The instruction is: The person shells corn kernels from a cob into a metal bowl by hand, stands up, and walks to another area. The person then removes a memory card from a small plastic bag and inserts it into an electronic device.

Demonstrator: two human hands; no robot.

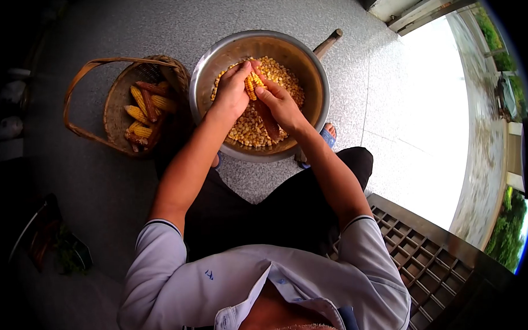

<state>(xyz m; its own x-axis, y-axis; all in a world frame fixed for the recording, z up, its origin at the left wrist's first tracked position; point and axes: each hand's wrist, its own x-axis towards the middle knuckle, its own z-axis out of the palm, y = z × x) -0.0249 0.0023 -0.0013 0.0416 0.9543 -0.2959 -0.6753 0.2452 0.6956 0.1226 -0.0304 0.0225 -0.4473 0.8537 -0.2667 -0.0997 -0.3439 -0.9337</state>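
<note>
With twelve at the top of my view and the basin as the dial, I begin at the far left. Out towards eight o'clock lie some leafy greens [75,256], too dark to make out further. At nine o'clock, just beside the basin, a woven basket [117,88] stands on the floor [154,29], its hoop handle [67,105] arching out on the left. Inside lie several yellow cobs [138,114] heaped with reddish-brown ones [149,104].

Next comes the wide metal basin [260,46], close in front of my knees, its bottom covered with loose kernels [248,130]. My left grip [232,93] comes in over it from the seven o'clock side, thumb and fingers closed on a partly stripped ear of corn [251,87]. That ear sits near the dial's centre, above the kernels, yellow rows showing between my two thumbs. Just right of it, a reddish-brown bare cob [268,121] points towards five o'clock beneath my right palm; whether I hold it, I cannot tell. My right grip [279,106] is clamped on the same ear, its thumb pressed against the rows.

At four o'clock a blue slipper [327,138] shows beside the rim. At two, a wooden handle [328,43] sticks out past the basin. Furthest right, between four and five, runs a lattice [415,253].
</note>
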